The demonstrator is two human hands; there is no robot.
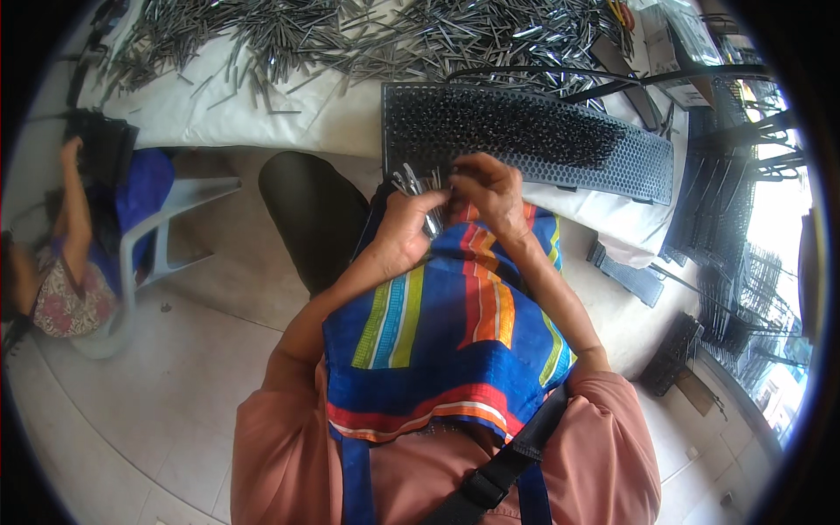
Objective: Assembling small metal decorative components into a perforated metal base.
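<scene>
My left hand [402,229] is closed around a small bunch of thin silvery metal strips [409,181], which stick up past the thumb. Close beside it, my right hand [499,199] is curled with thumb and fingers together; what is in its fingertips, if anything, is too blurred to make out. Both hands are over my lap, at the near edge of a long dark perforated panel [646,173]. Many small dark upright pieces [507,125] fill most of the panel's holes, while its right end shows bare holes.
A large heap of loose metal strips [420,35] covers the far side of the white-covered table [289,114]. Stacked dark racks [735,219] stand at the right. On the left, another person [74,280] sits on a pale plastic chair [144,236]. A dark perforated piece [630,276] lies below the table's right side.
</scene>
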